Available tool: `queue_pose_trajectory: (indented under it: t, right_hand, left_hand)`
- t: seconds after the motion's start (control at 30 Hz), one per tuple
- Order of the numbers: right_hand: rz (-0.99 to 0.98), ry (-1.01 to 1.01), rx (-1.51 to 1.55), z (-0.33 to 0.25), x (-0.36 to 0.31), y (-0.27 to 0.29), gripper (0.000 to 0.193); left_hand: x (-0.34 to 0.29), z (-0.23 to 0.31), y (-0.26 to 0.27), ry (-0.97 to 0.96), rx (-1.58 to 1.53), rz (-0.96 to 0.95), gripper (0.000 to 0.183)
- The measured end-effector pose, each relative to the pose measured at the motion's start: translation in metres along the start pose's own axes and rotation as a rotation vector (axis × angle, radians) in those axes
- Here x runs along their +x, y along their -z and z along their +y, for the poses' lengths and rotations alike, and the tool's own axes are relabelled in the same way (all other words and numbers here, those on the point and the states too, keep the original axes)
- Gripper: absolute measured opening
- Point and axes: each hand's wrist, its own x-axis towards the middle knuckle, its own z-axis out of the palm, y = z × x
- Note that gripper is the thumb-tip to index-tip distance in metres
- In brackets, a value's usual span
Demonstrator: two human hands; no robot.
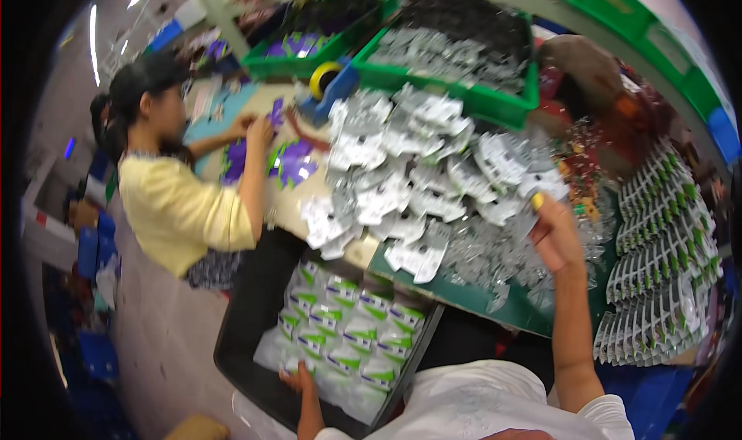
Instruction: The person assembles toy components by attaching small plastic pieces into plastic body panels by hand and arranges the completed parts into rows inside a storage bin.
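Note:
My right hand [555,235] is raised over the table's right part, its fingers curled toward each other; a yellow spot shows at a fingertip. Whatever it pinches is blurred. Right beside it lie white cut-out cards [498,158] and a heap of clear plastic shells [483,250]. Low on the left, my left hand [297,378] rests at the near side of a black bin [243,339], thumb and fingers apart. It touches the clear packages [340,339] with green-and-white cards, which lie in rows inside the bin.
Tall stacks of carded packs [657,262] stand at the right. Behind the cards is a green crate [448,88] of clear parts. A tape dispenser [328,92] sits left of it. Across the table, a person in yellow [182,208] handles purple-and-green pieces [292,164].

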Motion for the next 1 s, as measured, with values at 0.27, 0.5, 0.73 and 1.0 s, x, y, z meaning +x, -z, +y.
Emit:
queue_pose_trajectory:
  t: [0.27, 0.5, 0.73, 1.0]
  right_hand:
    - [0.082, -0.003, 0.071, 0.005, -0.04, 0.033, 0.013]
    - [0.079, 0.051, 0.201, -0.007, -0.061, 0.052, 0.008]
    - [0.035, -0.022, 0.098, 0.006, -0.068, 0.041, 0.015]
    - [-0.028, 0.172, -0.189, -0.004, -0.108, 0.017, 0.013]
  left_hand:
    - [-0.003, 0.042, -0.013, 0.355, 0.342, -0.083, 0.098]
    - [-0.019, 0.096, 0.013, 0.192, 0.472, 0.116, 0.097]
    - [-0.121, 0.231, 0.045, -0.573, -0.481, -0.533, 0.085]
    - [-0.275, 0.335, 0.063, -0.446, -0.926, -1.65, 0.091]
